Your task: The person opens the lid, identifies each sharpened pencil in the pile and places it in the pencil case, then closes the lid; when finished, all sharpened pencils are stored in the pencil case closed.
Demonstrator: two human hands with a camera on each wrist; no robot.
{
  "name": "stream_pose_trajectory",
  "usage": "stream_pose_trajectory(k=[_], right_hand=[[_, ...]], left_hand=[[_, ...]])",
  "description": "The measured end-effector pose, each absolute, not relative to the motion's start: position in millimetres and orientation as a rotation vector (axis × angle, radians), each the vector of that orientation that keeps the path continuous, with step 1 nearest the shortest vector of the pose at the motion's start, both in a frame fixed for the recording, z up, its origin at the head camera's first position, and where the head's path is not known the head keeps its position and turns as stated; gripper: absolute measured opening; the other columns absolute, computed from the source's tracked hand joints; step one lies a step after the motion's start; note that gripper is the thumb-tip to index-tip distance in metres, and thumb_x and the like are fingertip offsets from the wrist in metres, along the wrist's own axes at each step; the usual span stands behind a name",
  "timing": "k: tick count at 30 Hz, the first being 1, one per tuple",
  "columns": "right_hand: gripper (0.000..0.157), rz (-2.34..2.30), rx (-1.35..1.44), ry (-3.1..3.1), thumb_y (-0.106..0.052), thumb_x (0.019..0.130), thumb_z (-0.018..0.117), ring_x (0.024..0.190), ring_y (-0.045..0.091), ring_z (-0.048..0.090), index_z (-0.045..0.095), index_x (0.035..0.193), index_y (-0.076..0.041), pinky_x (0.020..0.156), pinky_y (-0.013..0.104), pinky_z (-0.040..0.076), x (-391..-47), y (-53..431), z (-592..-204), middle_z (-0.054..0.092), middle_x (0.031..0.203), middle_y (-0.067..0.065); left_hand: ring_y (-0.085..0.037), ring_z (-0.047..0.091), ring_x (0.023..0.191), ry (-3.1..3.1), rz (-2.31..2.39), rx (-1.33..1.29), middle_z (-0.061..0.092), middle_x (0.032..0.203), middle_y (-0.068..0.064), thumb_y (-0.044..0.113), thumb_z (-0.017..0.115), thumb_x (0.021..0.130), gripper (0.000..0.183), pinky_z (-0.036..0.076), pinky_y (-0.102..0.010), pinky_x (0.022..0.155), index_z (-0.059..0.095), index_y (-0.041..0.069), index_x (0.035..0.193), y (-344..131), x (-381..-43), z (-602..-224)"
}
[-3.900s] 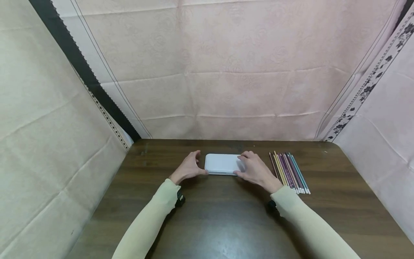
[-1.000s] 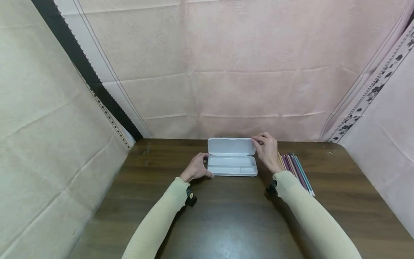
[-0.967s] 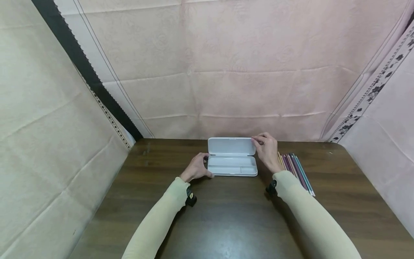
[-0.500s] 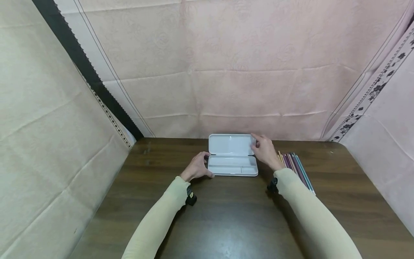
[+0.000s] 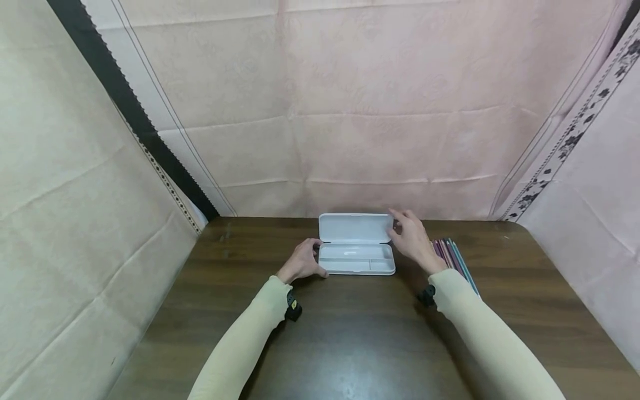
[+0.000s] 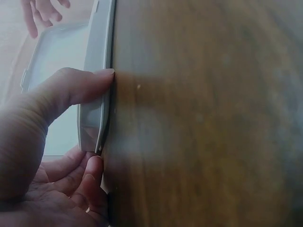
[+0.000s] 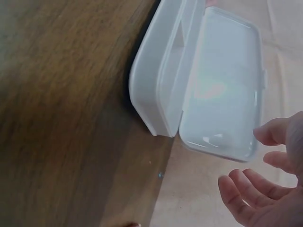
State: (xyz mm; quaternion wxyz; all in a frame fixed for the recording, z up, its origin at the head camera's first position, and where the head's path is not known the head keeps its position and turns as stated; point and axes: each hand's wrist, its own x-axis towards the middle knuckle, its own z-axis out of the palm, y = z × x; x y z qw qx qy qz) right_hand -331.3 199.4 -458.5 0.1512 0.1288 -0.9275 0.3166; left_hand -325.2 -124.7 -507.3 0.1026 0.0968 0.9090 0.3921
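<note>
A white plastic pencil case (image 5: 357, 267) lies near the table's back edge, its lid (image 5: 354, 228) tilted back and its divided compartments showing nothing inside. My left hand (image 5: 302, 260) grips the left end of the case. In the left wrist view, the thumb (image 6: 87, 86) presses the front wall and the fingers curl behind the end. At the lid's right edge is my right hand (image 5: 413, 240). The right wrist view shows its thumb (image 7: 272, 132) at the lid's corner, with the other fingers loosely bent and holding nothing.
Several coloured pencils (image 5: 457, 261) lie side by side right of the case, partly hidden by my right forearm. The brown wooden table (image 5: 345, 333) ends at a hanging cloth (image 5: 360, 161) close behind the lid. More cloth hangs at both sides.
The case was shut in the oldest frame, with a hand at each end. Its lid has since swung up and back. My right hand has loosened from the lid's edge; the left stays put.
</note>
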Motion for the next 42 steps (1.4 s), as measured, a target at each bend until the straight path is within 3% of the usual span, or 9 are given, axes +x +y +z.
stream_pose_trajectory(k=[16,28,36,42], right_hand=[[0.046,0.847,0.276,-2.710,-0.010,0.104,0.069,0.119,0.050,0.070,0.062,0.147,0.005,0.099,0.064,0.059,-296,242,-450,0.067,0.134,0.031],[0.028,0.761,0.271,-2.685,-0.008,0.099,0.072,0.096,0.042,0.074,0.077,0.123,0.005,0.085,0.060,0.057,-270,289,-461,0.075,0.112,0.028],[0.029,0.740,0.153,-2.797,-0.009,0.099,0.072,0.101,0.048,0.075,0.077,0.121,0.008,0.091,0.066,0.056,-256,317,-470,0.074,0.114,0.033],[0.028,0.740,0.066,-2.871,-0.010,0.100,0.072,0.102,0.050,0.076,0.077,0.119,0.010,0.087,0.065,0.059,-248,335,-477,0.078,0.113,0.033]], left_hand=[[-0.037,0.058,0.141,2.658,1.185,0.258,0.055,0.157,-0.018,0.014,0.099,0.076,0.092,0.053,-0.054,0.117,0.051,0.006,0.155,-125,-321,-508],[-0.038,0.055,0.146,2.635,1.183,0.261,0.048,0.163,-0.019,0.017,0.099,0.077,0.095,0.050,-0.055,0.121,0.048,0.005,0.156,-124,-321,-504],[-0.038,0.056,0.144,2.638,1.186,0.256,0.050,0.160,-0.018,0.020,0.099,0.078,0.094,0.050,-0.054,0.121,0.049,0.005,0.156,-122,-323,-504],[-0.035,0.057,0.142,2.673,1.130,0.282,0.054,0.156,-0.017,0.022,0.099,0.078,0.093,0.051,-0.052,0.120,0.050,0.004,0.155,-121,-325,-506]])
